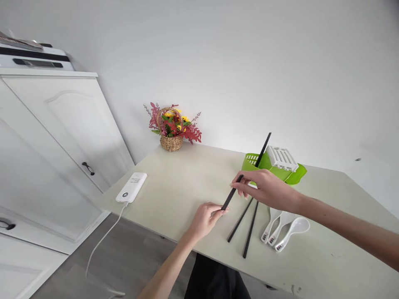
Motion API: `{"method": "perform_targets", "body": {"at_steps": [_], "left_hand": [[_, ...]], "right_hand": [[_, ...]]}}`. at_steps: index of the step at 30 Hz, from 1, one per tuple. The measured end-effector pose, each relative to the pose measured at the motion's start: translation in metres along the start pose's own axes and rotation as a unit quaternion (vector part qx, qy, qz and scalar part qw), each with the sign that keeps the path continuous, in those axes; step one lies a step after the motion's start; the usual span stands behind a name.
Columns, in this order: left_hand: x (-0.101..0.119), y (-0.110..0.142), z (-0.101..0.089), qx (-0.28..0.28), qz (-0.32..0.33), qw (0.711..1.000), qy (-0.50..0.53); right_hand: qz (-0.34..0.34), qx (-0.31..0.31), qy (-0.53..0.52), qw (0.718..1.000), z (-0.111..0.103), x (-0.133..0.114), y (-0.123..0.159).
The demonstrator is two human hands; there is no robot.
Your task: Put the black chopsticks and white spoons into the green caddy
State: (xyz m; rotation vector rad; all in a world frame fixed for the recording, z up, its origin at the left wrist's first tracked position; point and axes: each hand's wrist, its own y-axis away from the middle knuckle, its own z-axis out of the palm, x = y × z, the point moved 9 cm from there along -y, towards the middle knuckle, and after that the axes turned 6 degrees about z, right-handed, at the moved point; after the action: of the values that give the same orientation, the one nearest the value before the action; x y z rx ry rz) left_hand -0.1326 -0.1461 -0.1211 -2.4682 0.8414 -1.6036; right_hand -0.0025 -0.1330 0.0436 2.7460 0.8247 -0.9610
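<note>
Black chopsticks [232,195] slant between my two hands above the table; I cannot tell whether it is one stick or a pair. My left hand [204,220] pinches the lower end, and my right hand [264,187] grips near the upper end. Two more black chopsticks [250,232] lie on the table below my right hand. Beside them rest white spoons [298,226], handles toward me, partly hidden by my right arm. Behind my right hand stands a green utensil holder [247,167] with black chopsticks [264,145] upright in it and a white slotted rack [283,159] on top.
A basket of artificial flowers [171,143] stands at the table's back left. Near the left edge lies a white power bank [132,187], its cable [102,238] hanging down to the floor. White cabinets [77,124] flank the table [193,174] on the left.
</note>
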Motion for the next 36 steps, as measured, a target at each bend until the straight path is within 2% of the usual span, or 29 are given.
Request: {"method": "perform_targets", "body": {"at_steps": [11, 24, 31, 36], "left_hand": [[0.005, -0.001, 0.000, -0.008, 0.000, 1.000, -0.017], [0.001, 0.002, 0.003, -0.023, -0.032, 0.999, 0.036], [0.006, 0.001, 0.003, -0.029, -0.025, 0.999, 0.022], [0.006, 0.001, 0.002, -0.027, -0.021, 0.999, 0.010]], "right_hand": [[0.014, 0.070, -0.028, 0.997, -0.016, 0.000, 0.011], [0.006, 0.055, -0.033, 0.998, -0.016, -0.002, 0.016], [-0.006, 0.054, -0.039, 0.998, -0.015, -0.011, 0.017], [0.005, 0.063, -0.054, 0.997, -0.014, -0.006, 0.012]]}}
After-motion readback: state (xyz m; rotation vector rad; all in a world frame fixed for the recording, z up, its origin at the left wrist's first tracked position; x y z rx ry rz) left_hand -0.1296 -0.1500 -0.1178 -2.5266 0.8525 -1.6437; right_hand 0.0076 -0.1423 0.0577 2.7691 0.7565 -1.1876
